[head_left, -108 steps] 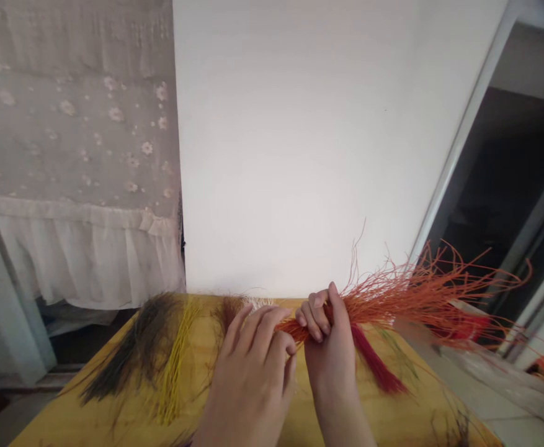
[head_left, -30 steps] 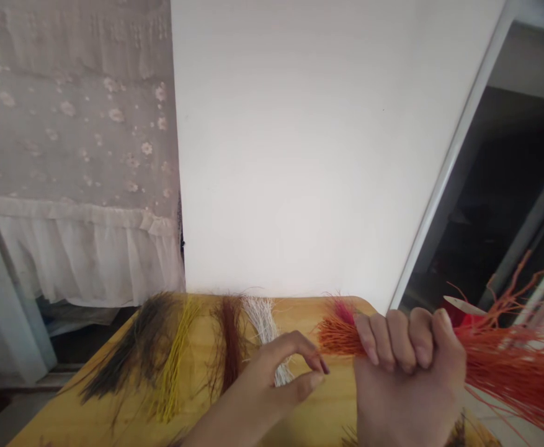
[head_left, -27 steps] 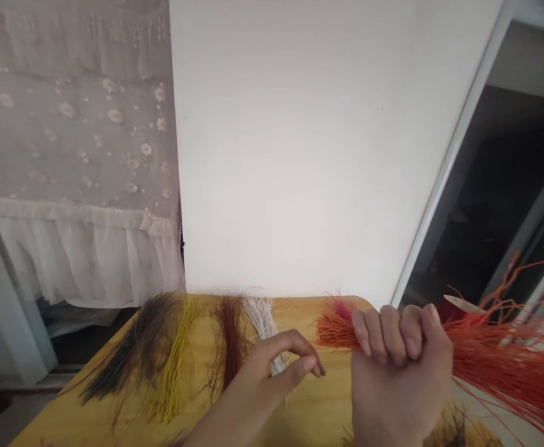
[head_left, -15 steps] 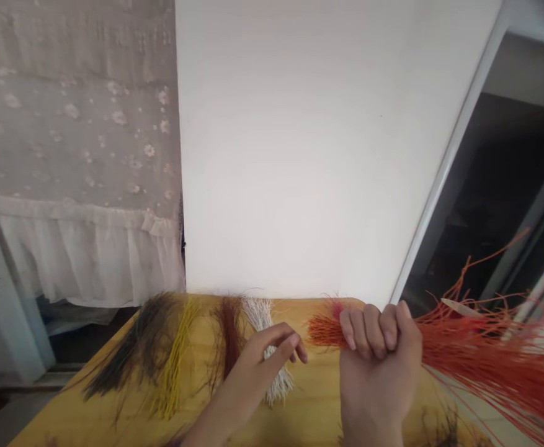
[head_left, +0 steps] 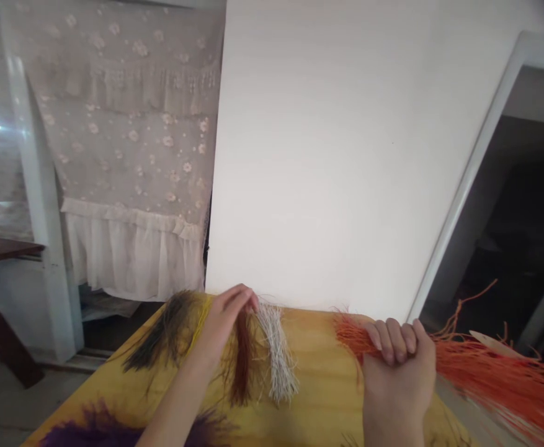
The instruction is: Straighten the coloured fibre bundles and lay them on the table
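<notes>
My right hand (head_left: 395, 366) is shut in a fist on a thick bundle of orange fibres (head_left: 495, 379), whose short ends poke out to the left over the table and whose long strands fan out to the right. My left hand (head_left: 227, 316) reaches over the far table edge, its fingertips at the top of a rust-brown fibre bundle (head_left: 241, 366). That hand partly hides a yellow fibre bundle (head_left: 201, 323). A dark brown bundle (head_left: 164, 329) lies to its left, and a white bundle (head_left: 276, 354) to its right.
The bundles lie on a yellow wooden tabletop (head_left: 318, 385), with a purple bundle (head_left: 95, 428) at its near left. A pale pointed strip (head_left: 492, 343) lies beyond the orange strands. Behind are a white wall (head_left: 337, 155), a lace curtain (head_left: 123, 155) and a dark doorway (head_left: 499, 248).
The view has swung, bringing the purple bundle in. My left hand has moved left from the white bundle to the rust-brown one. My right fist has moved left and down, still gripping the orange bundle.
</notes>
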Demonstrator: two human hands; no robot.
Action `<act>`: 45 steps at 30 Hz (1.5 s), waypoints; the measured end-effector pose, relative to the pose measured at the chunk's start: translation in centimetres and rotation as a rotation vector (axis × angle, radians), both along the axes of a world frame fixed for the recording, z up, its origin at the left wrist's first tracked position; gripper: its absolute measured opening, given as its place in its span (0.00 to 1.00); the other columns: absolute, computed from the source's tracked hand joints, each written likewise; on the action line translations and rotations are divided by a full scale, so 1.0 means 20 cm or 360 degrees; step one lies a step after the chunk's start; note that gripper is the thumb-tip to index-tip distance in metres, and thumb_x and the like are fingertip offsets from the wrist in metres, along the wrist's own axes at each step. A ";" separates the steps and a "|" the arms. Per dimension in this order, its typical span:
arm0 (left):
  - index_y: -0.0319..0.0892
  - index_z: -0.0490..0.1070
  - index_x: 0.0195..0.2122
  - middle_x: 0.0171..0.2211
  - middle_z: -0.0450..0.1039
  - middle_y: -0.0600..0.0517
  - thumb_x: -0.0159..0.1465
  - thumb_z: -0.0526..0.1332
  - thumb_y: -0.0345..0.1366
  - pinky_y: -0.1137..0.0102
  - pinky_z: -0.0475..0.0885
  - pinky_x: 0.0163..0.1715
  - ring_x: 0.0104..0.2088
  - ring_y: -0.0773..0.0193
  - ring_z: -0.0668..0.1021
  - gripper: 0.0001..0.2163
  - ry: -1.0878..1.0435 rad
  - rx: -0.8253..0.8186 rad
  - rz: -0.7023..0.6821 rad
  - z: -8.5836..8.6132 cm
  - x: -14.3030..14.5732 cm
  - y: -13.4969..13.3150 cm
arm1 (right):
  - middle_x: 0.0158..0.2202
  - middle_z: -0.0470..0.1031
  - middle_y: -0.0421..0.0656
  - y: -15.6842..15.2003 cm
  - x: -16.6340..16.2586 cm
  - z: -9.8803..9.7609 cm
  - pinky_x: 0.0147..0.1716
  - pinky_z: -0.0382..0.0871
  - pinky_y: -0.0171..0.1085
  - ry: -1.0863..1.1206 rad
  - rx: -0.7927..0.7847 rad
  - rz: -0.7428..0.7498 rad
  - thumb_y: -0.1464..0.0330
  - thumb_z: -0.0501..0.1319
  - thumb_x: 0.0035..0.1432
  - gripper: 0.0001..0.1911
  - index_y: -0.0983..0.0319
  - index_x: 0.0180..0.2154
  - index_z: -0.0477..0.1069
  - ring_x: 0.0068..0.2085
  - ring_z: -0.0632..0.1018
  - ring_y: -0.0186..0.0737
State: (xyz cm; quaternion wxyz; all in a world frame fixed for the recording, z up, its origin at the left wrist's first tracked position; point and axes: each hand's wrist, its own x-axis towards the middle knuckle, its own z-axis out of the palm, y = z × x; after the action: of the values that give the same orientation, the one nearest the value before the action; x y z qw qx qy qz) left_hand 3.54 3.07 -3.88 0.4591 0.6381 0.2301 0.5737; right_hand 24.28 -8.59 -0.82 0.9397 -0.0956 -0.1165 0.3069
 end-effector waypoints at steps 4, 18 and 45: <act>0.41 0.71 0.22 0.26 0.70 0.51 0.60 0.62 0.42 0.71 0.68 0.33 0.30 0.62 0.71 0.13 -0.0300 -0.0044 0.0324 0.02 -0.18 0.08 | 0.13 0.43 0.30 -0.03 0.06 0.00 0.16 0.55 0.27 -0.0003 -0.0003 -0.0067 0.73 0.55 0.58 0.21 0.61 0.18 0.47 0.15 0.47 0.27; 0.41 0.75 0.27 0.31 0.74 0.51 0.63 0.61 0.43 0.71 0.69 0.34 0.31 0.64 0.71 0.12 -0.0541 -0.0061 0.0543 0.01 -0.04 -0.03 | 0.17 0.38 0.27 0.14 -0.23 -0.08 0.15 0.44 0.28 -0.0542 -0.0269 0.0505 0.60 0.67 0.54 0.15 0.63 0.39 0.76 0.20 0.40 0.28; 0.45 0.66 0.33 0.35 0.69 0.51 0.70 0.50 0.37 0.64 0.62 0.45 0.42 0.57 0.70 0.10 0.0689 0.0476 0.0020 -0.03 0.18 -0.16 | 0.21 0.56 0.32 0.18 -0.13 -0.07 0.20 0.56 0.32 -0.0762 -0.0282 0.0305 0.53 0.65 0.56 0.30 0.61 0.17 0.51 0.18 0.51 0.27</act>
State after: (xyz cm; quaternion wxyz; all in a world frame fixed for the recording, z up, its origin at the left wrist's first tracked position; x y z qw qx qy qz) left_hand 7.14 -0.19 -4.43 0.2961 0.8053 0.2395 0.4543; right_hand 21.77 -5.03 -2.17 0.8400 -0.2358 -0.3167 0.3722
